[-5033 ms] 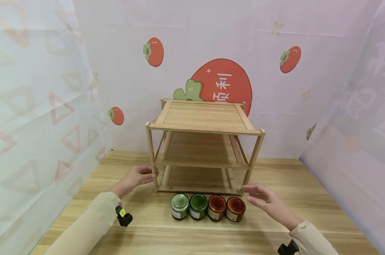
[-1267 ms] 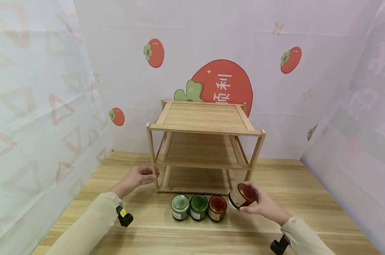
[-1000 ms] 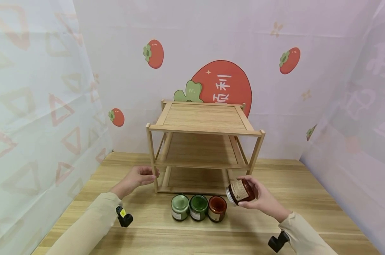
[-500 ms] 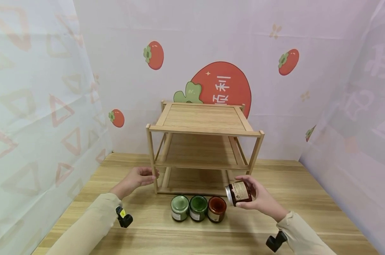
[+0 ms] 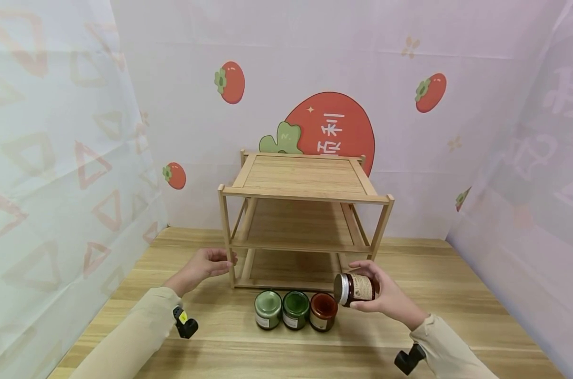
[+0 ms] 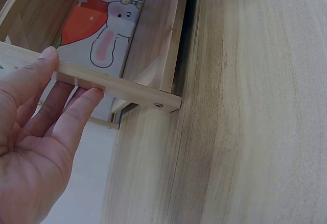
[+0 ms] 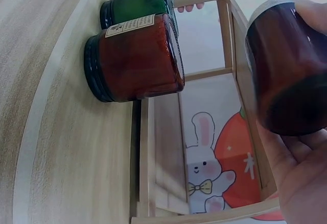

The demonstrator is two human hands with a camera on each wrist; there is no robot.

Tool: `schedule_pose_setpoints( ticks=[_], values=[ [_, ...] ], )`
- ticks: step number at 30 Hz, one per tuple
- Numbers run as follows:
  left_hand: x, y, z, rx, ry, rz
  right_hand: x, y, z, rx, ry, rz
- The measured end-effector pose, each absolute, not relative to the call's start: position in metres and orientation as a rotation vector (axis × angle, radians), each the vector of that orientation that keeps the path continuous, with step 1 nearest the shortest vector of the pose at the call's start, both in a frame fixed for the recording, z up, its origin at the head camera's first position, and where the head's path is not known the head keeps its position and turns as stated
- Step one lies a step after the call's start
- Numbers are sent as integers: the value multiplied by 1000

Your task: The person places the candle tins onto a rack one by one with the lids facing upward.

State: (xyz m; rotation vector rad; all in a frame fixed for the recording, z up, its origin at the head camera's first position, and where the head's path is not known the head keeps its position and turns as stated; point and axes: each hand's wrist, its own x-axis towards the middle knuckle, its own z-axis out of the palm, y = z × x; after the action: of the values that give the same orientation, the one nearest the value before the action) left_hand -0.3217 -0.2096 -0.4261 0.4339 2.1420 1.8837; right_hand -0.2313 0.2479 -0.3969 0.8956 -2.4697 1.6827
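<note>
My right hand (image 5: 389, 299) holds a brown-red glass jar (image 5: 361, 288) on its side above the table, its silver lid turned left and its cream label showing. In the right wrist view the thumb and fingers lie around the held jar (image 7: 288, 76). My left hand (image 5: 201, 270) pinches the front left post (image 6: 130, 90) of a wooden rack (image 5: 310, 196) between thumb and fingertips. In front of the rack stand a pale green jar (image 5: 268, 309), a dark green jar (image 5: 295, 310) and another brown-red jar (image 5: 323, 311), side by side with their glass bottoms up.
The rack has a top board and two lower shelves (image 5: 296, 266). Printed cloth walls (image 5: 187, 105) enclose the wooden table (image 5: 248, 352) at the back and both sides. A small black camera sits on each wrist.
My right hand has picked up the rightmost jar from the row and turned it from bottom-up onto its side, lid leftward. My left hand stays on the rack's post.
</note>
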Motion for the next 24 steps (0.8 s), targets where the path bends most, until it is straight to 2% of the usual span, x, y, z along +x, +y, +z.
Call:
schedule_pose_setpoints(
  ticks=[24],
  values=[
    [-322, -210, -426, 448, 2126, 1892, -235, 245, -400, 958, -2419, 1617]
  ],
)
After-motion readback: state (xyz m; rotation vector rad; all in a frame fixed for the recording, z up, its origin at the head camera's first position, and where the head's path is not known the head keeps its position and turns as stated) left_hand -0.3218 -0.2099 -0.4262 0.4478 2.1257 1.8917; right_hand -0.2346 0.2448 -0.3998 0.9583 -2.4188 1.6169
